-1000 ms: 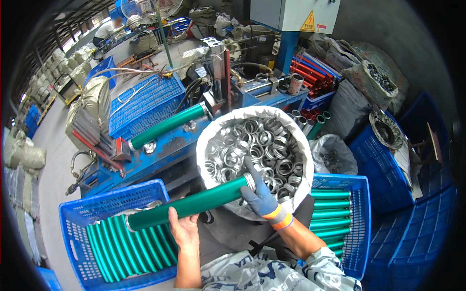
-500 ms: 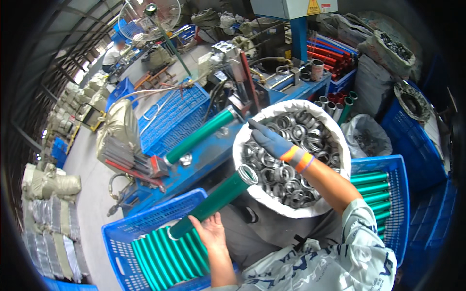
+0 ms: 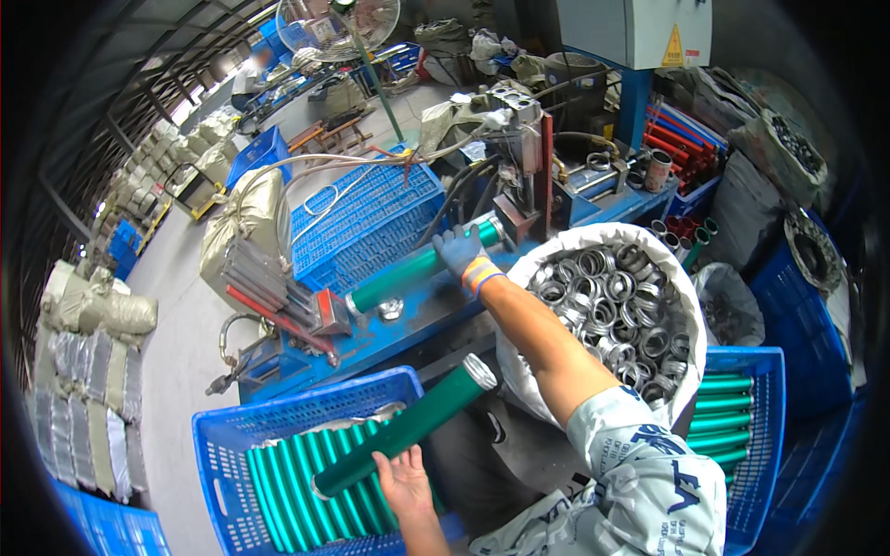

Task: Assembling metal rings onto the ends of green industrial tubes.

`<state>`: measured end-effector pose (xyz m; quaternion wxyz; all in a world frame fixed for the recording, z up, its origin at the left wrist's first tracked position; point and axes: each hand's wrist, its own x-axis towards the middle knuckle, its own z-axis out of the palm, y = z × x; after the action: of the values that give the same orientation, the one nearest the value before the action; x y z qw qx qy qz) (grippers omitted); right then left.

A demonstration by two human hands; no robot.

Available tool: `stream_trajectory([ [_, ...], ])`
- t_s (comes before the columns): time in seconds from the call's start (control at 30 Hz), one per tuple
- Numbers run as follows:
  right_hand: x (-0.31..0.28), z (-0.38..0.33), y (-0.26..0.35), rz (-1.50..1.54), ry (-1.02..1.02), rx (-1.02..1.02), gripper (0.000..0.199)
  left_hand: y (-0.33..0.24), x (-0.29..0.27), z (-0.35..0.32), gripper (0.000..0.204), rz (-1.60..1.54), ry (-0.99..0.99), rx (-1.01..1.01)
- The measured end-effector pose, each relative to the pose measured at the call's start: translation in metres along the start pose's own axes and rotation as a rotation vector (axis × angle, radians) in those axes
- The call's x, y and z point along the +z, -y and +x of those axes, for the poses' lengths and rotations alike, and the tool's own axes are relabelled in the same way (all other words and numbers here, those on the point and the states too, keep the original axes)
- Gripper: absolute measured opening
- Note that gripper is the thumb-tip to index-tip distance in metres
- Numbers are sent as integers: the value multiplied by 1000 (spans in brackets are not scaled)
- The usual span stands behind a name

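My left hand (image 3: 404, 482) grips the lower end of a green tube (image 3: 399, 428) with a metal ring on its upper end, held tilted above the blue crate (image 3: 222, 435) of green tubes. My right hand (image 3: 464, 252), in a blue glove, is closed around a second green tube (image 3: 403, 271) that lies on the blue machine bench (image 3: 408, 320), its far end in the press (image 3: 521, 176). A white sack (image 3: 533, 278) full of metal rings sits just right of my right forearm.
Another blue crate (image 3: 751, 435) of green tubes stands at the right. A blue mesh basket (image 3: 366, 218) and hoses lie behind the bench. Red and green tubes (image 3: 681, 153), grey sacks and a standing fan (image 3: 338, 23) are farther back. A person works far off at upper left.
My right hand left the sack of rings and moved up-left onto the tube on the bench. My left hand lowered its ringed tube toward the left crate.
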<state>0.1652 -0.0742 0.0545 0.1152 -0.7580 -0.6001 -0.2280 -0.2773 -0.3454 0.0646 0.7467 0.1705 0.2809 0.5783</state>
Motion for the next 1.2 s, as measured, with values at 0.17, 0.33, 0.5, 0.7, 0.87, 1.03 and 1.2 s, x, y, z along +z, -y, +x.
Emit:
stream_trajectory([
  [0.17,-110,20,8,428,-411,-310,56,-2,2,41,57,77,-27,38],
  [0.33,-306,-44,-82,894,-271,-88,82,58,101,128,55,136,177,-41],
  [0.5,-386,-171,-163,1388,-480,98,88,133,191,263,70,175,88,-28],
  [0.7,-403,-387,-240,1170,-615,569,88,177,149,391,68,222,-210,-84],
  [0.87,-406,-491,-251,1213,-730,733,82,180,130,424,80,251,-195,-136],
  [1.03,-410,-550,-251,1223,-697,912,64,186,141,406,86,285,-216,-143],
  [1.2,-389,-632,-260,1243,-799,1103,56,163,111,375,82,435,-167,-41],
])
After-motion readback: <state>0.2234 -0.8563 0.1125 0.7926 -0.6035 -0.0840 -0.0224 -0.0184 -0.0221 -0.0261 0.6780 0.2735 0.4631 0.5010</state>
